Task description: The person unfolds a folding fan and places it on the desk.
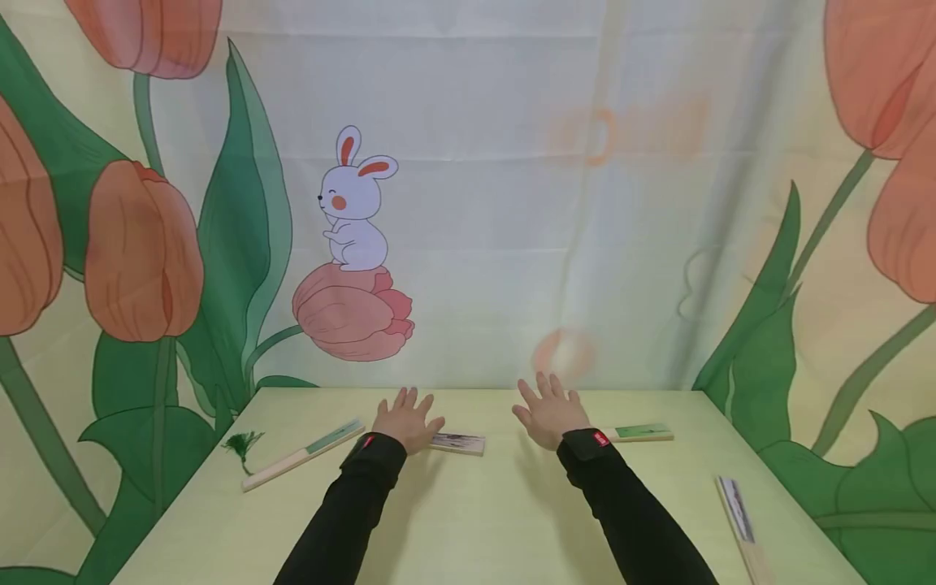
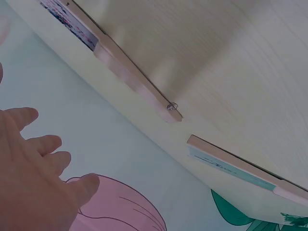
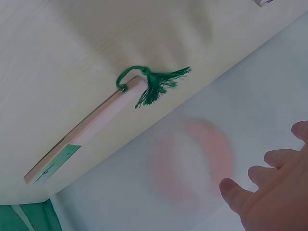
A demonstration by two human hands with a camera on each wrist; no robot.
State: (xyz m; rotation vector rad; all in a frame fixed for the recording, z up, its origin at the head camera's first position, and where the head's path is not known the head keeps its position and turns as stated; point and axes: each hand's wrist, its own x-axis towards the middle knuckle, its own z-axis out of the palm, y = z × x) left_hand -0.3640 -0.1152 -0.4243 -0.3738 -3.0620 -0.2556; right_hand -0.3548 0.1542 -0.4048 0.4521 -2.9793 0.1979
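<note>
The left hand [image 1: 406, 421] and right hand [image 1: 552, 414] are hovering just below centre, grasping nothing; folded fans [image 1: 303, 457] are lying across the lower frame, and I'd be reaching clear of the left tassel [image 1: 241, 443].

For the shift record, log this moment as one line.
left hand: fingers spread, holding nothing | right hand: fingers spread, holding nothing | folded fans: four, lying on table | backdrop: behind table
</note>
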